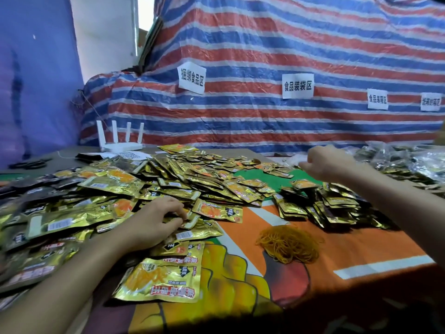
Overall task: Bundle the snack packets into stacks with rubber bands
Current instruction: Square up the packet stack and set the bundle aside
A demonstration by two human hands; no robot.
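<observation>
Since the loose snack packets (168, 179) lie in a broad heap over the left and middle of the printed table cover (349, 249), the step in hand is judged to be gathering for a fresh stack. The left hand (154, 220) is laid at the near edge of the heap, fingers curled, thumb and fingertips closed on the edge of one small gold packet (192, 222). The right hand (330, 162) is stretched to the far right, near a mound of clear-bagged goods (397, 160). Its fingers are bent downward and hidden behind the knuckles, so whether anything is held cannot be told. Squared stacks (320, 203) are set at the right, just beyond the pile of yellow rubber bands (289, 244), which is touched by neither hand.

Next move, as judged: more packets are to be drawn under the left hand and squared face to face. A single band must then be separated from the tangle before it is stretched round the stack.
</observation>
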